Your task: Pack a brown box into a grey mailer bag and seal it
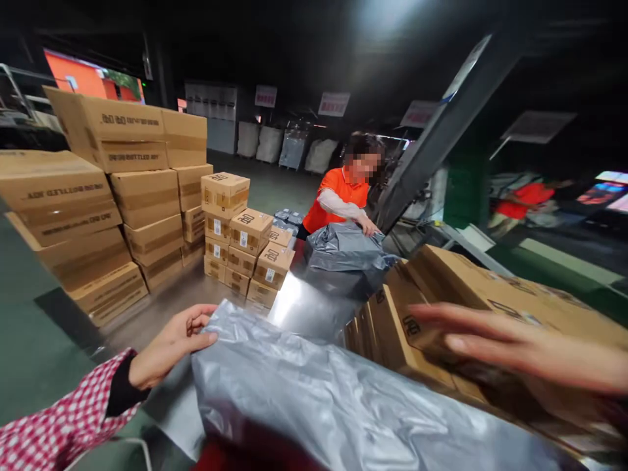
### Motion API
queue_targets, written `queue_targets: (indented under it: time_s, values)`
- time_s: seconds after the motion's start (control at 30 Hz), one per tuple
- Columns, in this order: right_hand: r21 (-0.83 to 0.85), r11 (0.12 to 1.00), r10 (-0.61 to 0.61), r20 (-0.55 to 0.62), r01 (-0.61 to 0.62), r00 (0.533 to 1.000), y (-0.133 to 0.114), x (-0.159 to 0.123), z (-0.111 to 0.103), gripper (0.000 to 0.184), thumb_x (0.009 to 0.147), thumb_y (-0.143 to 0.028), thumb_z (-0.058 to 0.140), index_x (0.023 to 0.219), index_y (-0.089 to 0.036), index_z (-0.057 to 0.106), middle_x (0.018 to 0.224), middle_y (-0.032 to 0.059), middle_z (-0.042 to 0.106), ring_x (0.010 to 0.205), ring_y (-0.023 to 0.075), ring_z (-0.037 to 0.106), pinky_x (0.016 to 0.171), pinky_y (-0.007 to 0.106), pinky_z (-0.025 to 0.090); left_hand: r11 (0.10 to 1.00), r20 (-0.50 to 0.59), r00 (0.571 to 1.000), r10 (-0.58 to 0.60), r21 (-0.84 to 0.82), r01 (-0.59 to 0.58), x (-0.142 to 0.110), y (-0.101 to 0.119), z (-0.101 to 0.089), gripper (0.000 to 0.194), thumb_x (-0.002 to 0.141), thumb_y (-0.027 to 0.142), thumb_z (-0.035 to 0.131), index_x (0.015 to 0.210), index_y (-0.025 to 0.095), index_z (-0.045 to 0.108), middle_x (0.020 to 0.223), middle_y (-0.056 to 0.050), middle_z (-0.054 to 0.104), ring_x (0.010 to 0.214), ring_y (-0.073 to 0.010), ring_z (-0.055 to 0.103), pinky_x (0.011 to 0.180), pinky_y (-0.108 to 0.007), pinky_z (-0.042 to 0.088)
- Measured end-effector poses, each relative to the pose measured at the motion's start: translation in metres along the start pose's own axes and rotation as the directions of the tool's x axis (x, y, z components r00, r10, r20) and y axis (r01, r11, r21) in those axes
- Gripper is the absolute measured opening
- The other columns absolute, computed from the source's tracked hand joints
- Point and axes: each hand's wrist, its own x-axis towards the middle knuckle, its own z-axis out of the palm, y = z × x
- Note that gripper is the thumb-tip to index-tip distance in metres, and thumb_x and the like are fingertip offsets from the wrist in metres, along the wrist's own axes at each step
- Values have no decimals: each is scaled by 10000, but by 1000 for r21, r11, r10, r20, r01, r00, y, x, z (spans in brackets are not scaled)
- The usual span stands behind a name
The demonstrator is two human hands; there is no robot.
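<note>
The left hand [169, 347] grips the near-left corner of a grey plastic parcel [314, 399], fingers curled over its edge and thumb pressed on top; the right hand [520, 350] hangs flat and open, fingers stretched leftward (it is blurred, so whether it touches anything I cannot tell) over an open cardboard carton [471, 288]; the parcel lies directly below and between the hands, its long axis running from the left hand toward the lower right, with the left hand plainly the nearer; beyond it a second grey bag [343, 258] sits on the metal desk [299, 304] under a co-worker's hand [369, 227]; stacked boxes [122, 196] stand at left.
</note>
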Motion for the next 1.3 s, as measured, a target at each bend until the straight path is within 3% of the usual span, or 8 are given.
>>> queue_targets:
  time_s: [0.1, 0.2, 0.3, 0.43, 0.5, 0.57, 0.8, 1.3]
  values:
    - [105, 967, -252, 284, 232, 925, -98, 47, 24, 376, 801, -424, 647, 1158, -338, 730, 1276, 59, 675, 1179, 200, 629, 1056, 350, 470, 998, -91, 994, 66, 23, -65, 0, -7, 6, 569, 771, 420, 753, 1201, 162, 484, 1089, -70, 624, 993, -189, 595, 875, -297, 462]
    - [461, 875, -325, 337, 146, 884, -167, 94, 107, 228, 852, -100, 536, 966, -149, 728, 1060, 84, 717, 955, 129, 671, 930, 286, 531, 980, -193, 968, 159, 148, -131, 0, -13, 5, 402, 775, 466, 710, 975, 159, 545, 897, -28, 581, 831, -161, 557, 757, -274, 451]
    - [617, 783, -270, 454, -81, 849, -197, 123, 198, 189, 842, -11, 517, 850, -111, 678, 799, 36, 669, 754, 84, 635, 816, 244, 542, 921, -271, 912, 306, 326, -213, -1, -17, 2, 318, 792, 467, 651, 808, 160, 570, 785, -14, 528, 704, -143, 500, 651, -261, 414]
    - [581, 814, -463, 654, -4, 598, -195, 132, 259, 160, 793, -178, 718, 943, -123, 716, 786, 3, 657, 708, 89, 596, 736, 228, 508, 813, -313, 812, 493, 497, -302, -1, -21, 0, 288, 803, 400, 603, 637, 170, 554, 734, -26, 528, 694, -148, 504, 651, -252, 395]
    - [578, 809, -543, 662, 110, 517, -188, 130, 263, 319, 762, -270, 775, 1045, -135, 721, 838, 4, 675, 727, 94, 590, 741, 226, 489, 826, -336, 803, 492, 472, -308, -1, -22, 0, 264, 766, 368, 606, 606, 176, 520, 707, -20, 519, 669, -143, 492, 632, -246, 385]
    - [580, 781, -605, 615, 230, 505, -181, 126, 257, 392, 766, -319, 782, 1109, -143, 715, 876, 13, 689, 774, 109, 603, 770, 229, 483, 871, -366, 823, 434, 405, -279, -1, -22, 1, 272, 711, 371, 637, 595, 184, 478, 671, -2, 484, 616, -129, 438, 583, -238, 357]
    - [288, 549, -809, 419, 785, 412, -183, 107, 239, 239, 871, -305, 710, 1051, -153, 749, 958, 63, 698, 885, 148, 630, 849, 252, 473, 965, -314, 918, 241, 180, -192, -4, -12, 5, 336, 681, 420, 703, 693, 191, 458, 646, 41, 408, 603, -109, 350, 559, -219, 320]
    - [197, 494, -855, 286, 847, 433, -185, 92, 240, 131, 926, -221, 623, 873, -134, 705, 847, 45, 656, 804, 136, 592, 768, 226, 445, 948, -219, 933, 284, 209, -240, -5, -13, 3, 295, 826, 444, 633, 812, 180, 501, 763, 14, 470, 719, -133, 425, 656, -234, 377]
